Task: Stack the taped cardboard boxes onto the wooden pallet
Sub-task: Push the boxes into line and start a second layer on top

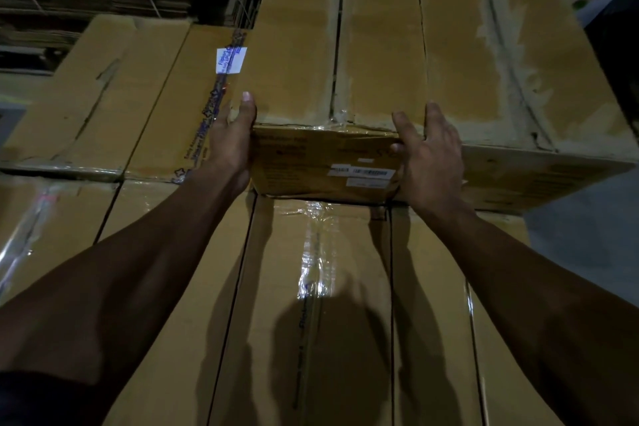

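Both hands are on the near end of a long taped box (332, 55) that lies on top of a layer of boxes (321, 304) already stacked; the pallet itself is hidden under the pile. The left hand (233, 138) cups the box's left near corner, thumb straight up along the side edge, the other fingers out of sight behind the cardboard. The right hand (427, 149) lies on the right near corner with fingers spread over the top edge and the thumb against the end face, just where a neighbouring box (511, 55) butts up.

I judge the step to be seating this box square. It would go best with an even push from both palms, sliding it flush against its neighbour, so the near end lines up with it and the tape seam stays unsnagged.

A white sticker (231, 60) on the lower box to the left carries blue print, seemingly "Flipkart". The barcode label (363, 172) on the end face is too blurred to read.
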Demonstrator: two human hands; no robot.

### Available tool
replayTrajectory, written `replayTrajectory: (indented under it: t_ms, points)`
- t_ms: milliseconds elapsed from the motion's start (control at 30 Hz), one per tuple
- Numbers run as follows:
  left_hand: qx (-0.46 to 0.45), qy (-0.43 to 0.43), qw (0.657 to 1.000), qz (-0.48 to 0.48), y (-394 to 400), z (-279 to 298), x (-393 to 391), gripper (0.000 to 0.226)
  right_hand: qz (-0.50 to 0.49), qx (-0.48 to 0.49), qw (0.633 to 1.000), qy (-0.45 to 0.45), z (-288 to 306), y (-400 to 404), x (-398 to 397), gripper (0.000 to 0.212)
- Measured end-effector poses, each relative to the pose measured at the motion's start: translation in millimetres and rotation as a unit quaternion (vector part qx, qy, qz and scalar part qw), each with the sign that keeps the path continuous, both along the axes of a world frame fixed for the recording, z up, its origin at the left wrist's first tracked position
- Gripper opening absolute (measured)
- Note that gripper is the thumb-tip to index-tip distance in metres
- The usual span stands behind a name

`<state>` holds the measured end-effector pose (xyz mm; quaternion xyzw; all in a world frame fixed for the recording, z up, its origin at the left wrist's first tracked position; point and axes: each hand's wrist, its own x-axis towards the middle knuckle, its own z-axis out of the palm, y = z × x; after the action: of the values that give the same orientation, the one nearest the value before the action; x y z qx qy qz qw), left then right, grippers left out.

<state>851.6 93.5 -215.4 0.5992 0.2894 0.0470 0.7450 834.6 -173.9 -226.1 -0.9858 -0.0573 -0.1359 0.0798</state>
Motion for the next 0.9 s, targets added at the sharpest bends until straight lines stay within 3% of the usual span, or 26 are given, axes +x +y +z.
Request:
replayTrajectory:
  t_ms: [133, 300, 467, 567, 667, 733, 833, 900]
  points:
    - [0.022, -0.015, 0.999, -0.024, 6.2, -5.4, 1.6, 0.03, -0.001, 0.002, 1.0, -0.003, -5.6, 3.2, 1.8, 0.057]
    - [0.082, 0.03, 0.994, -0.062, 14.8, -3.6, 3.5, 0.067, -0.005, -0.011, 1.0, 0.022, 0.8, 3.2, 0.3, 0.06]
    - [0.215, 0.04, 0.972, -0.082, 11.8, 8.5, -13.0, 0.055, 0.002, -0.016, 0.996, 0.089, 22.9, 3.9, -4.1, 0.055]
    - [0.365, 0.07, 0.915, -0.159, 17.5, 18.2, -47.0, 0.057, -0.002, -0.038, 0.987, 0.159, 38.5, 5.6, -8.8, 0.066]
    - [0.515, 0.132, 0.807, -0.256, 27.8, 24.2, -85.0, 0.057, -0.024, -0.053, 0.971, 0.23, 56.1, 12.3, -25.4, 0.089]
    - [0.562, 0.157, 0.754, -0.3, 31.9, 31.7, -113.8, 0.054, -0.032, -0.018, 0.972, 0.23, 62.0, 19.6, -54.1, 0.082]
    - [0.581, 0.171, 0.722, -0.334, 33.5, 41.8, -169.4, 0.051, -0.025, 0.044, 0.972, 0.228, 63.6, 29.1, -128.5, 0.063]
    - [0.586, 0.168, 0.712, -0.349, 34.3, 47.4, -218.1, 0.049, -0.04, 0.076, 0.957, 0.277, 63.8, 34.6, -195.5, 0.059]
